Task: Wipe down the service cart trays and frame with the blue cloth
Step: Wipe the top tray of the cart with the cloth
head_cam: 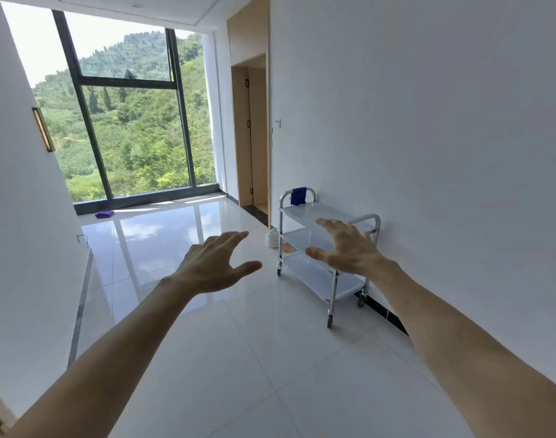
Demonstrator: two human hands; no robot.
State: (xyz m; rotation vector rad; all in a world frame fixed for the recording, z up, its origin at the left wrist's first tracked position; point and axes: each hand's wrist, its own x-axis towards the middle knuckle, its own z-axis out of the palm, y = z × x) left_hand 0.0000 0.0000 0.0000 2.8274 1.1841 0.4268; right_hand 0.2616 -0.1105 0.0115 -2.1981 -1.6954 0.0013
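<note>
Both arms stretched forward, palms down; left hand (pixel 215 263) open, fingers spread, holding nothing; right hand (pixel 344 246) open too, fingers slightly bent, empty, in front of cart from this angle (not touching it as far as can be seen); cart (pixel 328 248) stands against right-hand white wall, three trays, on wheels; blue cloth (pixel 298 195) draped over far handle, well apart from both hands; purple cloth (pixel 104 214) on glossy tiled floor (pixel 238 358) by window (pixel 128 121); white bowls (pixel 272 238) stacked on floor beside cart
</note>
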